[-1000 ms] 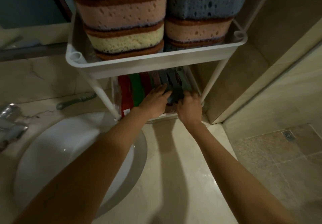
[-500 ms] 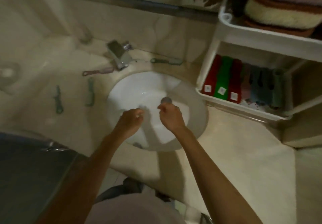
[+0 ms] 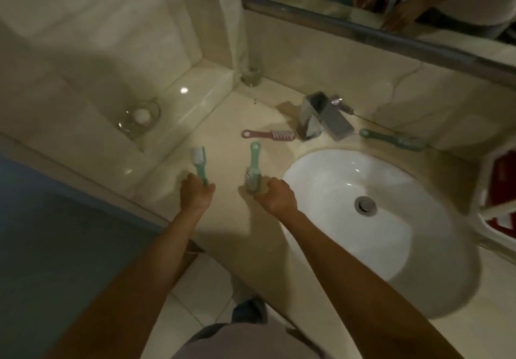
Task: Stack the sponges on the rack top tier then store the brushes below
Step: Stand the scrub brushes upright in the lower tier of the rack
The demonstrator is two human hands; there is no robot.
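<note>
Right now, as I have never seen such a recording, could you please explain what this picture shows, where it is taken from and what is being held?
There is no machine here. A person wears one wide-angle camera on the head, so you look down along both bare arms at a bathroom counter. The left hand grips the first green brush by its handle, with the bristles pointing away. The right hand curls round the bristle end of the second green brush, which seems to lie low over the counter. Farther back lie a pink brush and, behind the sink, a darker green brush to the right of the faucet. A glass dish sits at the left, and the edge of the white rack shows at the far right.
</note>
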